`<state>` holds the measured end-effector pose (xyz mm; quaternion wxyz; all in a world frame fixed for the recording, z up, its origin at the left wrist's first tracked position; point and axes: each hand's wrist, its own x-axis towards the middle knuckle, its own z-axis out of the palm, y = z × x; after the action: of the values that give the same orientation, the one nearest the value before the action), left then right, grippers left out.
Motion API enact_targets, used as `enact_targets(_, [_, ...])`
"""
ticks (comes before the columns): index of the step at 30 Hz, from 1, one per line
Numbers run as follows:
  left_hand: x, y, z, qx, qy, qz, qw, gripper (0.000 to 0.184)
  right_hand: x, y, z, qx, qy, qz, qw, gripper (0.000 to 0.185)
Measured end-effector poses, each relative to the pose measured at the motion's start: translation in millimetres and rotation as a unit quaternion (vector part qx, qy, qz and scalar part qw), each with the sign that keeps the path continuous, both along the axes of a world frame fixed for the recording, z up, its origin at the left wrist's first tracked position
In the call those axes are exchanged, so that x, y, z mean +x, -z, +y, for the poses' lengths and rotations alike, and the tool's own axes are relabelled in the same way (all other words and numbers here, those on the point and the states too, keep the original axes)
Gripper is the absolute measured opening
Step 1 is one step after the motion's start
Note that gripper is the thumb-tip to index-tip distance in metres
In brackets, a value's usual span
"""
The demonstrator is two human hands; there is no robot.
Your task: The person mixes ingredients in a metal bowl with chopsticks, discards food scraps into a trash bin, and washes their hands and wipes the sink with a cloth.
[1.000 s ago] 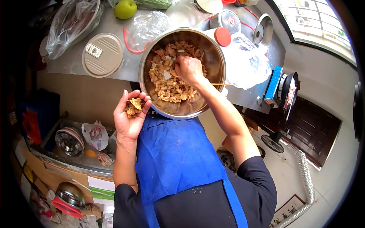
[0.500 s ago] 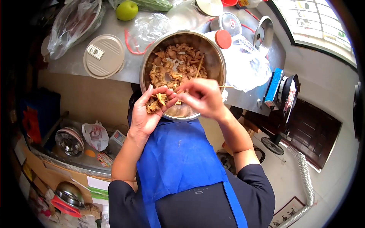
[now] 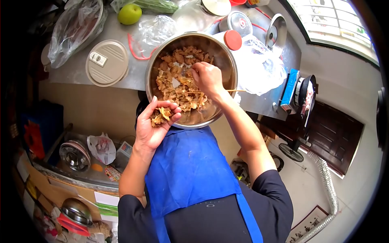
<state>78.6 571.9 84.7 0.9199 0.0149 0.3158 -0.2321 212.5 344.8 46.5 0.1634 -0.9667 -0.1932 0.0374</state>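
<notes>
A large steel bowl (image 3: 232, 73) holds many small brown pieces that look like seasoned meat (image 3: 174, 89). My left hand (image 3: 150, 127) is cupped palm up at the bowl's lower left rim, its fingers curled round a small heap of yellow-brown food pieces (image 3: 161, 116) whose kind I cannot tell. Over the middle of the bowl is my right hand (image 3: 208, 79), closed with its fingertips together just above the meat; what they pinch, if anything, is hidden. A thin wooden chopstick (image 3: 237, 90) lies across the right rim, passing under my right wrist.
Left of the bowl stand a lidded beige container (image 3: 106, 65) and a plastic-wrapped bowl (image 3: 77, 32). Behind are a green apple (image 3: 129, 14) and a clear bag (image 3: 156, 30). A red-capped jar (image 3: 232, 40) and a white plastic bag (image 3: 261, 69) sit to the right.
My right hand has moved from beside my left fingers up and away, over the bowl's middle. My left hand has shifted slightly down and left, still holding the food pieces.
</notes>
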Motion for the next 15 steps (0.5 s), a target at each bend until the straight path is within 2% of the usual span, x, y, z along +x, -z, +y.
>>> enact_targets(2, [-3.0, -0.9, 3.9, 0.001, -0.008, -0.004, 1.0, 0.038, 3.7, 17.5, 7.1, -0.063, -0.021, -0.005, 0.998, 0.019])
enact_targets(7, [-9.5, 1.3, 11.8, 0.009, -0.025, -0.009, 1.0, 0.037, 13.5, 41.7, 10.6, -0.086, -0.067, -0.018, 0.994, 0.016])
enact_targets(9, [-13.4, 7.0, 13.2, -0.023, -0.039, -0.024, 0.999, 0.043, 15.4, 47.2, 9.2, -0.106, -0.08, -0.003, 0.991, 0.015])
enact_targets(15, [-15.0, 8.5, 14.7, -0.023, -0.038, -0.017, 0.999, 0.044, 16.3, 46.3, 10.2, -0.15, -0.054, 0.042, 0.986, 0.015])
